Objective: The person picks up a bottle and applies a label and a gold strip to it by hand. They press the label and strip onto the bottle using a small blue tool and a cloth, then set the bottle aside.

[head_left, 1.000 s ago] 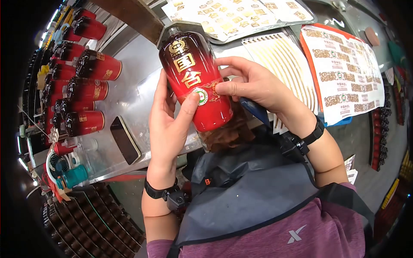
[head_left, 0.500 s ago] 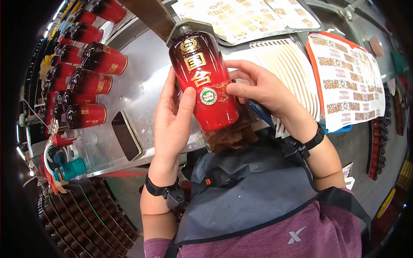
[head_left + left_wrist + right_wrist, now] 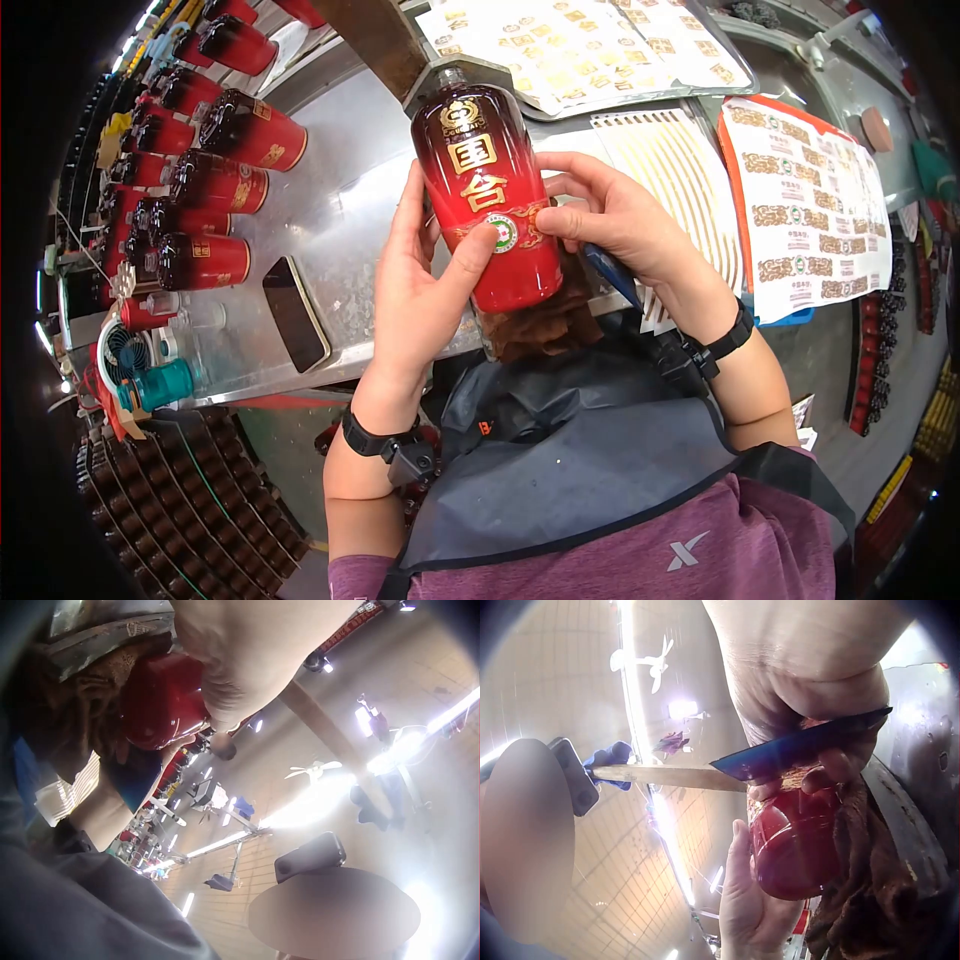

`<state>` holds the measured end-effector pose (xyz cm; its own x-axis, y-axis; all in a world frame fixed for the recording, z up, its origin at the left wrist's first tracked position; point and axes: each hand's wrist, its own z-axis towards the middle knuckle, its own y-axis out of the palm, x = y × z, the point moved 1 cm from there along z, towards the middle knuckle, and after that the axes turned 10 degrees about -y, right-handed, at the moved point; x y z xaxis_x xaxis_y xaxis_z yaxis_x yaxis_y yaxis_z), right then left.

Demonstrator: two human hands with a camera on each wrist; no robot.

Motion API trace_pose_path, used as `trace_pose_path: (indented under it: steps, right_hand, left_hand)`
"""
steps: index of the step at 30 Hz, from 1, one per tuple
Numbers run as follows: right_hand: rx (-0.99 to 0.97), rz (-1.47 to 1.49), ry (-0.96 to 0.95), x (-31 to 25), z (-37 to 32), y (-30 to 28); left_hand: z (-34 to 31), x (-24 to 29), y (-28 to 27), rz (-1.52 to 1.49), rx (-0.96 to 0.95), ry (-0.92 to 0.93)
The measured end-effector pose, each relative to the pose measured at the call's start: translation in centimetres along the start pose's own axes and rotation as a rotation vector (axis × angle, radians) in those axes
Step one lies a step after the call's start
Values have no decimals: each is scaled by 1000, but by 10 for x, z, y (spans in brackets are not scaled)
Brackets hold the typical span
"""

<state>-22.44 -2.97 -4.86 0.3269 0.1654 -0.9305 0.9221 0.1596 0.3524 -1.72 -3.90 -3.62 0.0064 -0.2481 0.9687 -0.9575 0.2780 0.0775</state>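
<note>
A dark-to-red bottle (image 3: 488, 190) with gold characters and a round green-and-white emblem lies tilted between both hands, its neck toward a metal bracket. The left hand (image 3: 425, 280) grips its left side, thumb on the front beside the emblem. On the other side the right hand (image 3: 620, 220) holds it, thumb pressed on the gold pattern, with a blue flat blade-like tool (image 3: 612, 275) tucked in that hand. In the right wrist view the blue tool (image 3: 799, 750) crosses the palm above the bottle's red base (image 3: 795, 847). The left wrist view shows the red base (image 3: 161, 701) too.
Several red bottles (image 3: 205, 262) stand at the left, near a phone (image 3: 296, 315) on the metal table (image 3: 340, 190). Sticker sheets (image 3: 815, 210) and gold strips (image 3: 675, 180) lie at the right. A brown cloth (image 3: 540, 325) is under the bottle's base.
The bottle and both hands have shifted right and slightly down in the head view, as have the surroundings at the top. The left thumb has moved onto the emblem's edge.
</note>
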Motion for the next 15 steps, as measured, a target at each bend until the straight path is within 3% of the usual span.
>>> trace_pose_path:
  steps: [11,13,15]
  right_hand:
    - [6,-15,-4,-1,0,1]
    - [11,-16,-3,-2,0,1]
    - [21,-13,-3,-4,0,3]
  left_hand:
    - [-3,4,4,10,18,-28]
    - [-13,11,5,833,166,355]
    - [-15,12,9,928,134,384]
